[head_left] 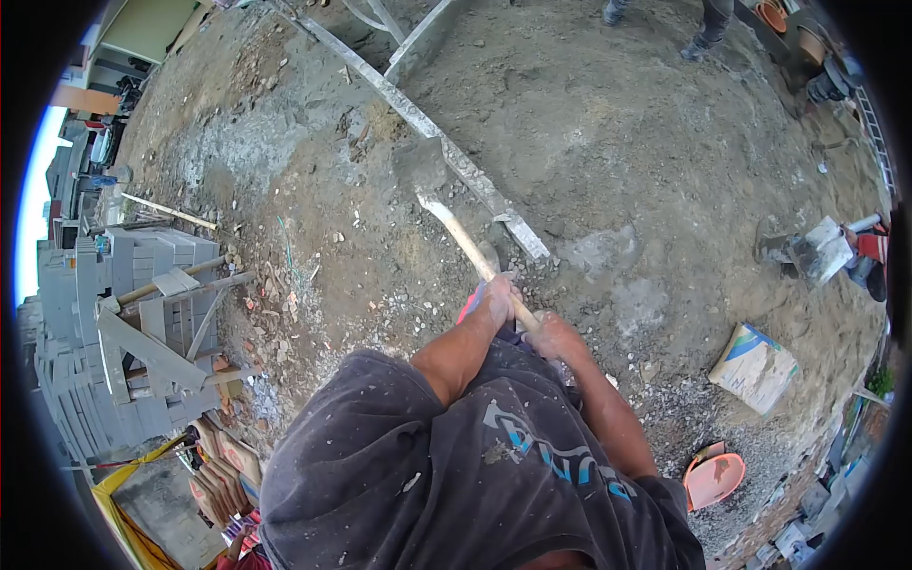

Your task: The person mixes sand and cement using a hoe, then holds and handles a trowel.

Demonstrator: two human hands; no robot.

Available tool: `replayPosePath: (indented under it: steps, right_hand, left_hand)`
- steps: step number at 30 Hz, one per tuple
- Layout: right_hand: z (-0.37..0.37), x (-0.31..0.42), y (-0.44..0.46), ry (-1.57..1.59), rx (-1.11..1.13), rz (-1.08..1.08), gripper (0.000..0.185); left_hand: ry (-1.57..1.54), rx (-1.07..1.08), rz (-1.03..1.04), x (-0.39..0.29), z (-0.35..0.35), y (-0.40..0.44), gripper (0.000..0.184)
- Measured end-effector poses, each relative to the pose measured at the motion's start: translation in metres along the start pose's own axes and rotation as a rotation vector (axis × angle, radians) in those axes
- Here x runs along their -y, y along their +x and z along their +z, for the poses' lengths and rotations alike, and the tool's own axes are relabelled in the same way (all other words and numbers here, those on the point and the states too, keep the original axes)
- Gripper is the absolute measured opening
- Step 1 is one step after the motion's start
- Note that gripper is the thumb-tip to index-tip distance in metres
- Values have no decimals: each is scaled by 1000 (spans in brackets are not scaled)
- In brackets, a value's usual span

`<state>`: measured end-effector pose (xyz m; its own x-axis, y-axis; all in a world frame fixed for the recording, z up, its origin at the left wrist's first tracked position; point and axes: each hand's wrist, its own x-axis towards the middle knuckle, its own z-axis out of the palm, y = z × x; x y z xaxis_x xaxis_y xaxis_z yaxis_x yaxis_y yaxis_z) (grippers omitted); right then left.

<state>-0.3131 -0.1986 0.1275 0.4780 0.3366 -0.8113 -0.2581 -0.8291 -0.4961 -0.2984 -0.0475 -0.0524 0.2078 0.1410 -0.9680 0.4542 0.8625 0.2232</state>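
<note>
A shovel slants across the middle of the view, its pale wooden handle (465,242) leading up to a grey blade (419,163) on the dirt. My left hand (501,296) is wrapped around the handle on the side nearer the blade. Further back, close to my waist, my right hand (555,336) grips the same handle near its end. The blade lies beside a long, mortar-smeared wooden beam (475,180) on the ground; whether they touch, I cannot tell.
Stacked grey blocks (142,266) stand at left with loose boards. Right of me lie a paper sack (754,369) and an orange bucket (715,479). A person's legs (708,28) show at top right; another person (869,252) holds a shovel (823,252) at far right.
</note>
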Motion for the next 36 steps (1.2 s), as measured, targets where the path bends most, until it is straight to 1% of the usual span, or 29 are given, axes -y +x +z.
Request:
replayPosePath:
  steps: [1,3,4,7,8,11,12,15,16,17,18,19,20,21,22,23,25,27,28,29,30,31,33,36]
  right_hand:
    - [-7,8,6,112,99,-1,25]
    - [-13,25,25,213,158,-27,22]
    - [-16,35,34,264,188,-35,21]
    - [-33,84,58,375,288,-6,19]
    - [-34,100,72,379,293,-48,18]
    - [-45,156,96,651,329,-48,17]
    - [-40,161,122,714,343,-99,17]
    - [-51,198,156,691,313,-113,19]
    - [-61,205,167,501,297,-119,29]
    - [-67,206,179,367,155,-193,32]
    - [-69,204,191,229,15,-263,35]
    - [-71,205,200,86,-123,-333,39]
    - [-87,223,188,-50,-112,-230,40]
    - [-90,229,188,-168,-177,-196,39]
    - [-92,232,187,-288,-242,-158,38]
    - [-94,234,184,-408,-302,-119,37]
    - [-108,227,166,-469,-273,-90,36]
    - [-120,207,147,-522,-230,-45,36]
    - [-126,194,136,-544,-201,-9,37]
    - [-134,184,121,-535,-208,12,36]
    - [-142,178,102,-526,-209,34,36]
    - [-150,174,84,-579,-214,68,37]
    - [-164,168,53,-663,-259,107,36]
    - [-171,161,17,-733,-358,129,33]
  left_hand:
    - [-15,10,4,-11,-5,3,22]
    - [-41,33,8,-34,-11,12,22]
    - [-7,-73,64,-56,1,-13,23]
    - [94,-111,109,-117,14,-30,21]
    - [23,-64,141,-139,13,-19,20]
    - [60,2,206,-210,19,8,16]
    - [82,-16,220,-231,25,14,15]
    - [130,-63,242,-279,48,10,14]
    - [133,-71,244,-290,56,11,15]
    - [138,-79,243,-297,61,19,18]
    - [138,-140,280,-301,67,36,19]
    - [173,-202,285,-302,73,39,18]
    - [207,-260,292,-303,81,39,16]
    - [243,-312,304,-305,91,38,15]
    - [195,-278,247,-301,96,53,18]
    - [131,-285,199,-292,101,59,16]
    - [-2,-304,108,-265,109,62,12]
    - [-37,-305,16,-235,116,30,10]
    - [-27,-285,7,-213,117,29,11]
    - [-19,-265,-4,-191,118,29,13]
    - [-24,-262,-61,-175,126,10,11]
    - [-29,-260,-118,-162,134,-13,10]
    - [-52,-187,-232,-135,147,-39,10]
    - [-115,-76,-322,-90,158,-46,12]
